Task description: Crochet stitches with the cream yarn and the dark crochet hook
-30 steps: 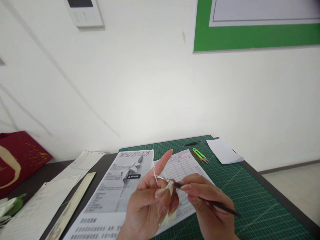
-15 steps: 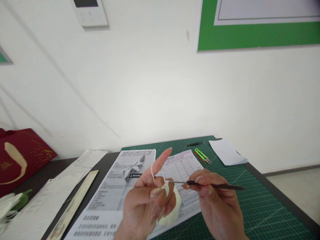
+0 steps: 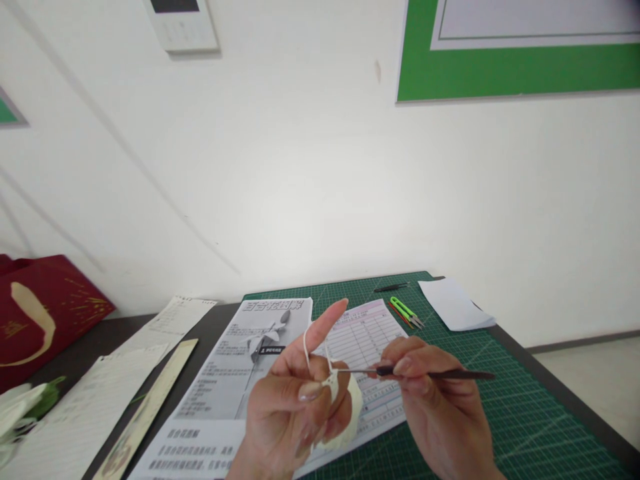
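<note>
Between thumb and fingers my left hand (image 3: 295,407) pinches a small piece of cream crochet work (image 3: 351,410), part of it hidden behind the fingers. A strand of white yarn (image 3: 307,350) loops over the raised index finger and runs down to the work. My right hand (image 3: 440,403) grips a dark-handled crochet hook (image 3: 460,375) like a pencil. Its thin metal shaft points left, and the tip meets the top edge of the crochet work beside the left thumb.
Printed sheets (image 3: 200,400) lie under the hands on a green cutting mat (image 3: 525,413). Green thread snips (image 3: 404,308), black tweezers (image 3: 391,288) and white paper (image 3: 453,303) lie behind. At left are a ruler-like strip (image 3: 150,407), handwritten sheets (image 3: 115,393) and a red bag (image 3: 50,313).
My right hand has shifted slightly to the right with the hook, drawing it a little outward. The left hand holds nearly the same position, its index finger still raised.
</note>
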`<state>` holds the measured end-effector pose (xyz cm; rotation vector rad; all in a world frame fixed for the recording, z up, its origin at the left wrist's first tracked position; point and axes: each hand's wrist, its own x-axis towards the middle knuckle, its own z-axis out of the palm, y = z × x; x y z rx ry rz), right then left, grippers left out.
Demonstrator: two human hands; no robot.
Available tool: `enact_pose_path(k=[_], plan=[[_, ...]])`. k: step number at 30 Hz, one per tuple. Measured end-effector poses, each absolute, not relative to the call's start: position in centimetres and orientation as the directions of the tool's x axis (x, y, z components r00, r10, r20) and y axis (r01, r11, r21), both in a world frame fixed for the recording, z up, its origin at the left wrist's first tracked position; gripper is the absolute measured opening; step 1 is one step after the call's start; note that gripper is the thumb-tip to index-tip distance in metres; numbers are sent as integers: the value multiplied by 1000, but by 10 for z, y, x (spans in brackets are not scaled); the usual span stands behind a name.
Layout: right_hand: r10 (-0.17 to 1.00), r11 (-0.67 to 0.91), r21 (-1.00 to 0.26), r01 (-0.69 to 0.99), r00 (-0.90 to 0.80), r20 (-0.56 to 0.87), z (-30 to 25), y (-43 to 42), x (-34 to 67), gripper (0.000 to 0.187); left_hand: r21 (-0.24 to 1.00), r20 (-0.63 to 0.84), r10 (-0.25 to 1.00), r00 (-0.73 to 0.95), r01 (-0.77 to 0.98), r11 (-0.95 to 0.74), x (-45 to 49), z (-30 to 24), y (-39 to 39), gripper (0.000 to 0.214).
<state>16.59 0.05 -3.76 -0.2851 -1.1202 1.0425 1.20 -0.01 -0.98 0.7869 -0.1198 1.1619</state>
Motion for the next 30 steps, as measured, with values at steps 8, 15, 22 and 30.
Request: enact_pose_path(k=[8, 15, 22, 30], plan=[[821, 466, -658, -592, 12, 571, -39, -1, 166, 11, 536, 483, 764, 428, -834, 128, 13, -9, 1, 63], [782, 537, -663, -522, 13, 624, -38, 1, 169, 11, 507, 437, 782, 445, -840, 195, 14, -9, 1, 60], [772, 530, -665, -526, -25, 635, -38, 2, 171, 12, 481, 443, 771, 458, -847, 227, 13, -9, 1, 61], [796, 469, -654, -593, -37, 604, -34, 1, 169, 12, 474, 475, 734, 486, -844, 253, 14, -11, 3, 63]])
